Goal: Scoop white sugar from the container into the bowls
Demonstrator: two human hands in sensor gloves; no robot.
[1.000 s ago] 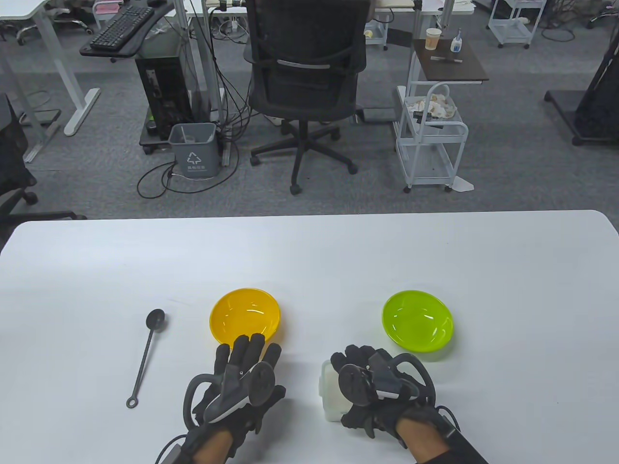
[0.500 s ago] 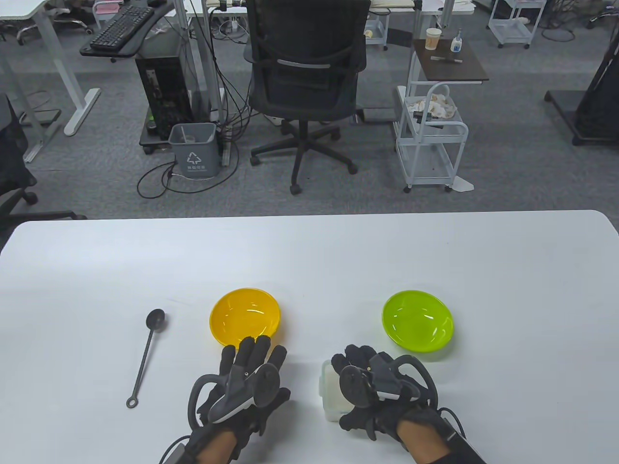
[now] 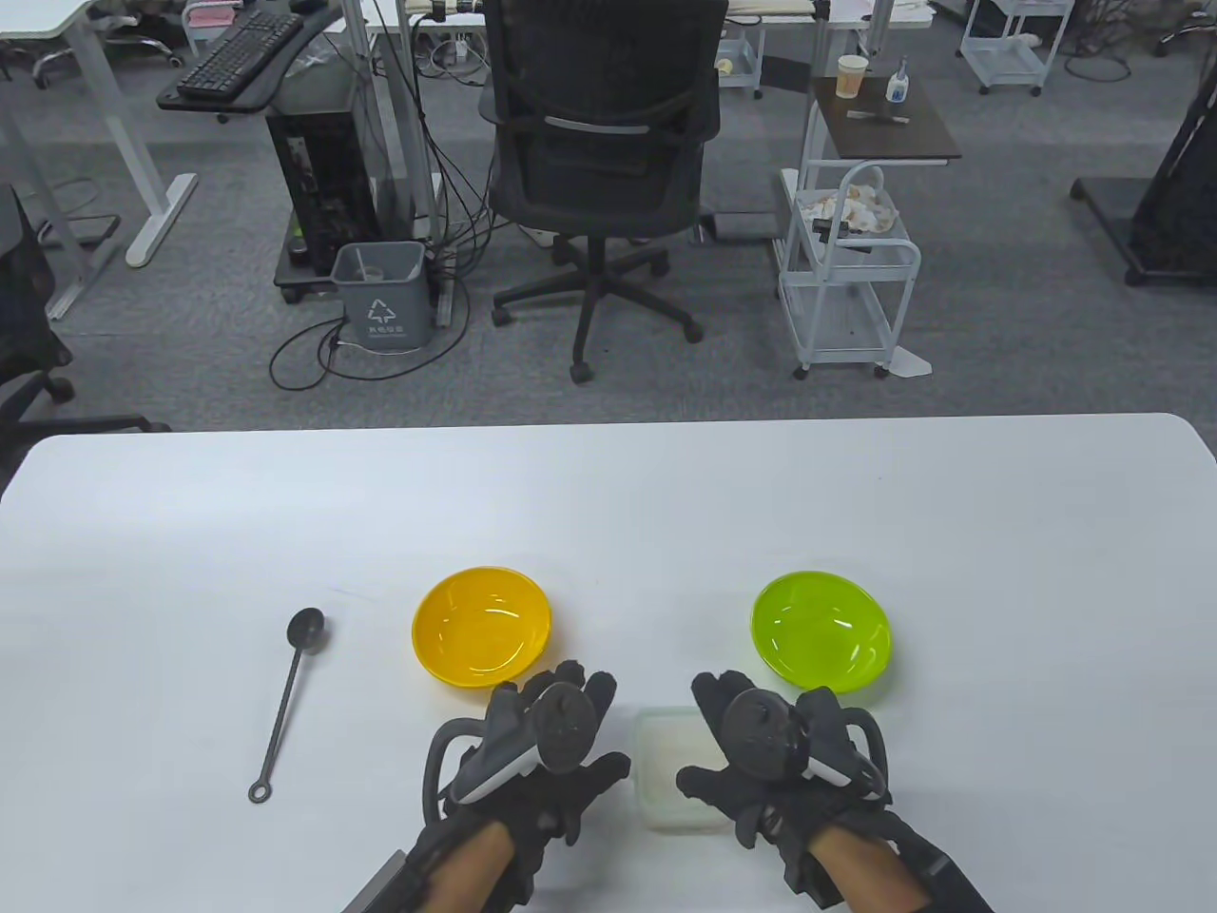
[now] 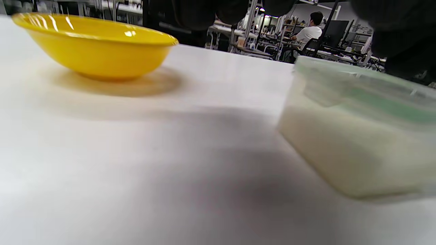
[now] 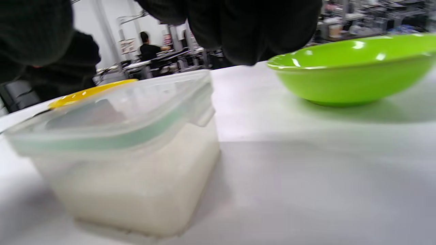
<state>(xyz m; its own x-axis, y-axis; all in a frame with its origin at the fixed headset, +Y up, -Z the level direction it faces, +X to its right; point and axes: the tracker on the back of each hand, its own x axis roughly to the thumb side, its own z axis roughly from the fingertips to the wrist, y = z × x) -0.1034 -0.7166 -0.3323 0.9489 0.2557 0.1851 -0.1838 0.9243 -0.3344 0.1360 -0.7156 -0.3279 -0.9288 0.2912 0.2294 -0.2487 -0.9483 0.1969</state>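
Observation:
A translucent lidded container (image 3: 666, 761) full of white sugar stands near the table's front edge; it also shows in the left wrist view (image 4: 357, 136) and the right wrist view (image 5: 119, 146). My left hand (image 3: 594, 725) is just left of it and my right hand (image 3: 705, 734) is at its right side, fingers spread. The right thumb reaches over the lid's right edge; I cannot tell if it touches. A yellow bowl (image 3: 481, 625) is behind the left hand and a green bowl (image 3: 821, 630) behind the right. A black long-handled spoon (image 3: 290, 699) lies at the left.
The white table (image 3: 608, 514) stretches wide behind the bowls. Both bowls look empty in the wrist views: yellow bowl (image 4: 92, 44), green bowl (image 5: 354, 71). An office chair (image 3: 599, 171) and a white cart (image 3: 846, 285) stand on the floor beyond the far edge.
My right hand has come off the top of the container and shifted right, uncovering the lid. My left hand has moved right, up beside the container.

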